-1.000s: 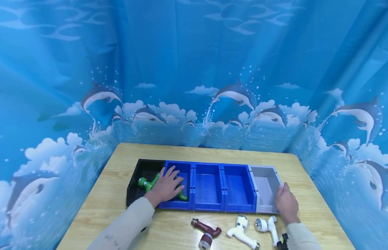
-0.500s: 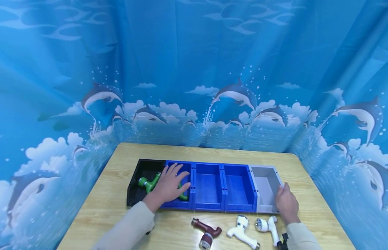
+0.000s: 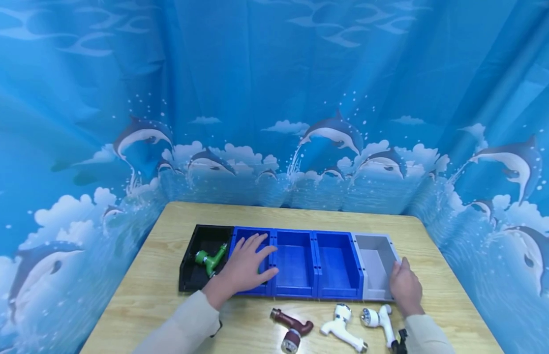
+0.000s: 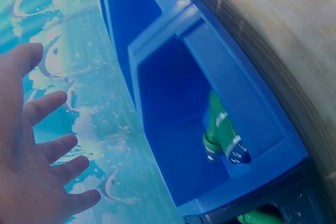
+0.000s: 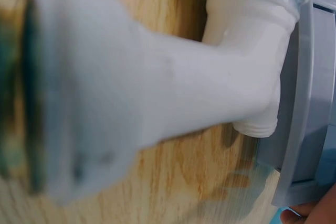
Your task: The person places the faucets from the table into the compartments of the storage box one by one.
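Note:
My left hand (image 3: 245, 268) hovers over the leftmost blue bin (image 3: 252, 293), fingers spread and holding nothing. Inside that bin lies a green faucet (image 4: 223, 132), seen in the left wrist view but mostly covered by the hand in the head view. A second green faucet (image 3: 211, 259) lies in the black bin (image 3: 190, 280) at the row's left end. My right hand (image 3: 406, 287) grips the outer side wall of the grey bin (image 3: 375, 265) at the right end; some of its fingers are hidden.
Two more blue bins (image 3: 294, 265) stand mid-row. On the wooden table (image 3: 243, 324) in front lie a dark red faucet (image 3: 293, 329), a white faucet (image 3: 342, 329) and another white faucet (image 3: 381, 322) near the right forearm. A dolphin-print curtain (image 3: 274, 123) surrounds the table.
My left hand has shifted a little to the right above the blue bin, uncovering more of the green faucet in the black bin. The right hand stays put.

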`<state>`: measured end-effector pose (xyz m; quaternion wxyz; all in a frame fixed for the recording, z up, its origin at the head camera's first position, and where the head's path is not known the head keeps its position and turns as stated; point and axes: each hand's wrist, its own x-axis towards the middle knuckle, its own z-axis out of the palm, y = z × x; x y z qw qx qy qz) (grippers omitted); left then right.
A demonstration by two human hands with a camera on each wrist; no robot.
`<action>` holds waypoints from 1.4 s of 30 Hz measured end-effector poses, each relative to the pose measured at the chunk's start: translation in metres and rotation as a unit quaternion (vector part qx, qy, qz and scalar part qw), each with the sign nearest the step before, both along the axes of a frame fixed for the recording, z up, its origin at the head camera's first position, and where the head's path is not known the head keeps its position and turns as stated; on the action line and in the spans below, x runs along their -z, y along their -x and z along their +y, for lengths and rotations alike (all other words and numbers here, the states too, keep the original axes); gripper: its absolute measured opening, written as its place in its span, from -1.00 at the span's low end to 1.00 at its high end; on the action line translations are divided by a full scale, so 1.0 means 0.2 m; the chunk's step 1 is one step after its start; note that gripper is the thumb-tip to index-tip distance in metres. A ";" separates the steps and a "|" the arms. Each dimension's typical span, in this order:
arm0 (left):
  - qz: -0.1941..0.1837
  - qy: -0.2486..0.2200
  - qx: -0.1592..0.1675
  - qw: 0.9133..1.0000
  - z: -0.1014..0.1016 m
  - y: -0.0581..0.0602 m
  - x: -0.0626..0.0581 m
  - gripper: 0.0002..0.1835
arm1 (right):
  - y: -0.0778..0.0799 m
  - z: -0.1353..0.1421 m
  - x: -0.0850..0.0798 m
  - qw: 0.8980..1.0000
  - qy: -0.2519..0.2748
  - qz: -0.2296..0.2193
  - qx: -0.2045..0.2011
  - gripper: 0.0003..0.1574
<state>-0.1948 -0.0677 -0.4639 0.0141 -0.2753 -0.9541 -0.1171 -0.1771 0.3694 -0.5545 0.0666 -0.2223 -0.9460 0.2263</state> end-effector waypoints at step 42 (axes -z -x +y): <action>0.007 -0.047 0.047 0.998 0.03 -0.22 -0.06 -0.39 | 0.00 -0.01 -0.02 1.000 0.000 -0.013 0.010 -0.21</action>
